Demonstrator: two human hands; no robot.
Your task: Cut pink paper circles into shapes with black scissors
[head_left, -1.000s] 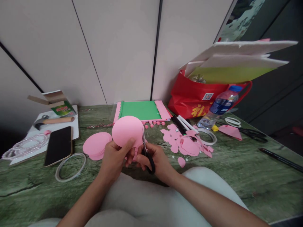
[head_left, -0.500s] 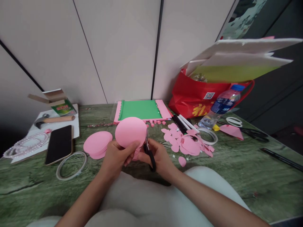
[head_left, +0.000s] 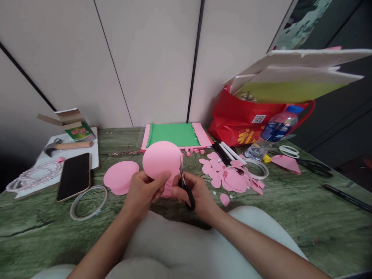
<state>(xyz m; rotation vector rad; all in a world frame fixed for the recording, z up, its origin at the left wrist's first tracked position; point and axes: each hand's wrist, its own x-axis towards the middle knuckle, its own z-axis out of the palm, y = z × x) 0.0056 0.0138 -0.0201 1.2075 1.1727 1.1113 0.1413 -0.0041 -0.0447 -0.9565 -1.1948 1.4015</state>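
There you were, apparently mid-trim: your left grip [head_left: 144,190] pinched the pink disc [head_left: 161,159] by its lower edge, thumb on top, while your right grip [head_left: 199,192] closed round the black handles of the scissors [head_left: 189,197], blades standing upright at the disc's right edge. Plenty looked done: a pile of pink rounds [head_left: 119,176] lay slightly fanned on the bench [head_left: 293,201], just left of your left grip, and small petal-like cutouts [head_left: 214,164] clustered to the right. What was left? Judging by those blades, some of the right edge; how much, you couldn't tell from here, with fingers covering the bottom. And the disc itself, raised above the bench in front of you: flat, plain, matte pink, with a smooth curve across the top and left, no crease showing. More pink paper [head_left: 167,192] peeped out below it, between your hands, its shape mostly hidden.
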